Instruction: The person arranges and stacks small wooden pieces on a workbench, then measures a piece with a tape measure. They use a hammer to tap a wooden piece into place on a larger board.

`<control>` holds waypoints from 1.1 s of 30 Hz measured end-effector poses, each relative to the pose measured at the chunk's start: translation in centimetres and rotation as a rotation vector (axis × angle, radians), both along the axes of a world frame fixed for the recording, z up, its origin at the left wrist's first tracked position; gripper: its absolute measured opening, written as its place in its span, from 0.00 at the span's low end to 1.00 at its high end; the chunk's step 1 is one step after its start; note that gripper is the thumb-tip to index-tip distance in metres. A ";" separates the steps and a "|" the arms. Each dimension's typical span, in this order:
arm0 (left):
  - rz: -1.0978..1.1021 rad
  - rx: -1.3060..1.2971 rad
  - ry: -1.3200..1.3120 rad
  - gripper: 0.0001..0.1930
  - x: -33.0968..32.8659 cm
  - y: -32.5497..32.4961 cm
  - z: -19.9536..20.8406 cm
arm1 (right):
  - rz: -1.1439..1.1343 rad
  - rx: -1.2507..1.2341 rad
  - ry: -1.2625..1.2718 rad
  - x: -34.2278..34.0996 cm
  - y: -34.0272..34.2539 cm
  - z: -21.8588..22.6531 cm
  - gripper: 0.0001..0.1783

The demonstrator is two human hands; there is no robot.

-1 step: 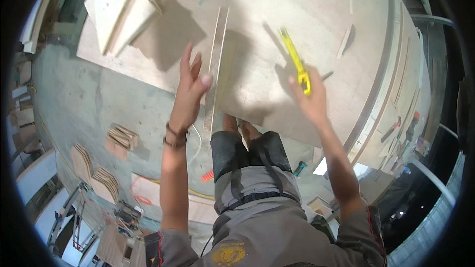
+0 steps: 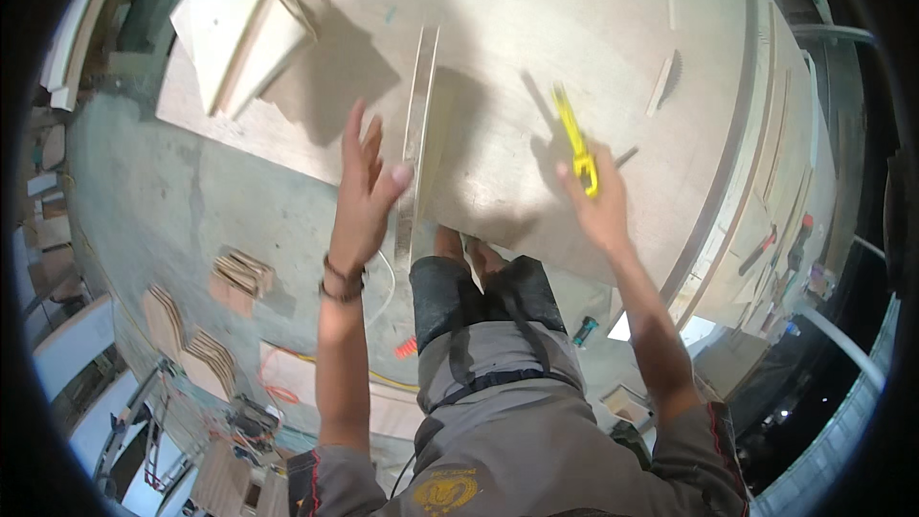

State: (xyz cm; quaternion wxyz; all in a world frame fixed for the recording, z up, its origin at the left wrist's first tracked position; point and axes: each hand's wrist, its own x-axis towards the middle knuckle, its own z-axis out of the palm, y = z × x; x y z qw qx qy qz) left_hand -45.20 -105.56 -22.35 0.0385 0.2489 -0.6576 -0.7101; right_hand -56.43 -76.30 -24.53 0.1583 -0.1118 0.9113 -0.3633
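My right hand (image 2: 601, 201) is closed around a yellow tool (image 2: 574, 139) with a long narrow arm and a looped end near my thumb. The tool points away over the large wooden sheet (image 2: 536, 29); its exact kind is not clear. A thin dark stick (image 2: 627, 157) juts out on the right of that hand. My left hand (image 2: 366, 193), a beaded bracelet on its wrist, is open with its fingers apart and holds nothing. Beside its thumb, a long narrow board (image 2: 417, 124) lies across the sheet, running toward my feet. Whether my fingers touch it I cannot tell.
Several pale panels (image 2: 230, 33) are piled at the far left of the sheet. A toothed saw blade (image 2: 673, 77) shows on the right. Long strips (image 2: 732, 163) line the right edge. Cut wooden pieces (image 2: 239, 278) and an orange cord (image 2: 280, 393) lie on the floor at left.
The view has shifted slightly. Both hands sit a little lower in the picture, and the yellow tool has moved slightly toward me with my right hand. The grips look the same.
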 end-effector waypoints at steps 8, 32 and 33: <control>-0.047 -0.530 0.284 0.31 6.9 7.3 10.2 | -0.505 -0.331 -0.782 9.7 3.1 3.2 0.23; -0.903 0.336 -0.620 0.17 8.2 38.4 -4.3 | -1.731 -0.141 0.167 27.4 44.2 -7.6 0.32; -0.908 0.260 -0.618 0.20 9.4 40.5 -6.1 | -1.831 -0.324 0.064 29.0 47.8 -9.7 0.33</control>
